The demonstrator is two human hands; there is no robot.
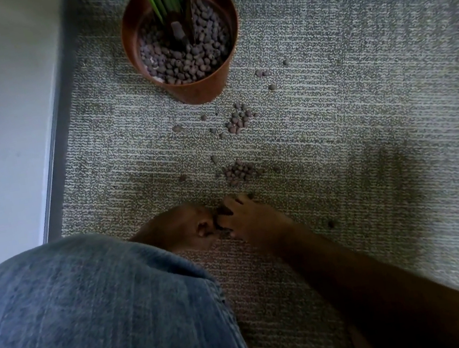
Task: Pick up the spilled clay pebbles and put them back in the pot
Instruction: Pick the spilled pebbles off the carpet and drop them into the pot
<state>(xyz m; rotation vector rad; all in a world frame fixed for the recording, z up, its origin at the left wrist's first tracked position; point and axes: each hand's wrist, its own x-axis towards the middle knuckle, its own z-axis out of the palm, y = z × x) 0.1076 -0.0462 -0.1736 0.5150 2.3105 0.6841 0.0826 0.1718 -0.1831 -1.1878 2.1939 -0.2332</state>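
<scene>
A brown plastic pot [202, 88] with a green plant stands on the grey carpet near the corner, filled with clay pebbles [187, 56]. Spilled pebbles lie in front of it: one cluster [239, 120], a nearer cluster [238, 172], and scattered single ones [263, 73]. My left hand [182, 227] is cupped low on the carpet. My right hand [247, 216] meets it with its fingers bent, and a few dark pebbles [222, 213] sit pinched between the two hands. How many pebbles each hand holds is hidden.
My knee in blue denim [94, 318] fills the lower left. Grey skirting [59, 126] and pale walls close off the left and the far side. One stray pebble [331, 223] lies right of my right wrist. Carpet [362, 106] stretches to the right.
</scene>
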